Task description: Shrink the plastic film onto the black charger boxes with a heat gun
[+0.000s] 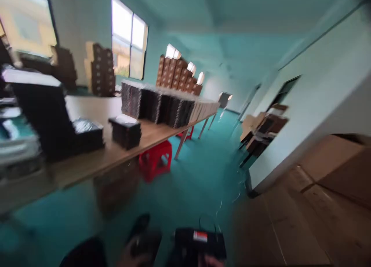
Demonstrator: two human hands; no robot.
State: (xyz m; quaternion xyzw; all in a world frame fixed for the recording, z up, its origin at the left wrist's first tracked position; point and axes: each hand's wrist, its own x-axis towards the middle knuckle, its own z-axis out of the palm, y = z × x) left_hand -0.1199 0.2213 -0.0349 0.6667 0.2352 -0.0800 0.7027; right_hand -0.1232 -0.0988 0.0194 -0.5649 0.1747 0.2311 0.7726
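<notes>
My left hand (131,255) shows at the bottom edge, blurred, its fingers round a dark, flat object (149,245) whose kind I cannot make out. To the right of it, my right hand (213,261) grips the near side of a black boxy object (185,238) with a red-and-white label. Thin dark wires rise from this object's far side. Part of each hand is cut off by the frame's lower edge.
A long wooden table (158,133) runs along the left, bearing black stacks (126,133) and a long row of packs (150,102). A red stool (156,160) stands beneath. Cardboard boxes (313,205) crowd the right by a white pillar (304,124). White cords cross the green floor (203,174).
</notes>
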